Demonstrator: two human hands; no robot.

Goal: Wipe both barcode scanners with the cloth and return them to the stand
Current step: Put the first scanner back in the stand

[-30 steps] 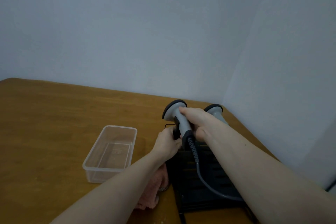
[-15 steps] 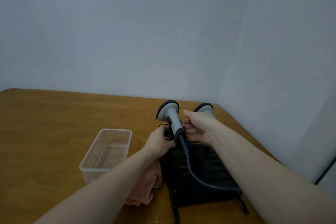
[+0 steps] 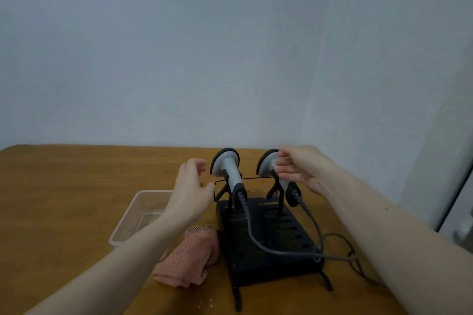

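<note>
Two grey barcode scanners rest in the black stand (image 3: 271,245), heads up and facing away. The left scanner (image 3: 227,169) stands free, its coiled cable trailing down over the stand. The right scanner (image 3: 268,165) is partly hidden by my right hand (image 3: 302,169), whose fingers are spread and relaxed just beside its head; contact is unclear. My left hand (image 3: 190,189) hovers left of the left scanner with loosely curved fingers, holding nothing. The pink cloth (image 3: 189,258) lies crumpled on the table against the stand's left side.
A clear plastic container (image 3: 133,222) sits left of the stand, partly behind my left forearm. Grey cables (image 3: 340,250) run off the stand's right side across the wooden table (image 3: 64,199). Walls meet in a corner close behind.
Both hands have let go of the left scanner, which now sits in the stand. My left hand drew back to the left and my right hand moved over to the right scanner.
</note>
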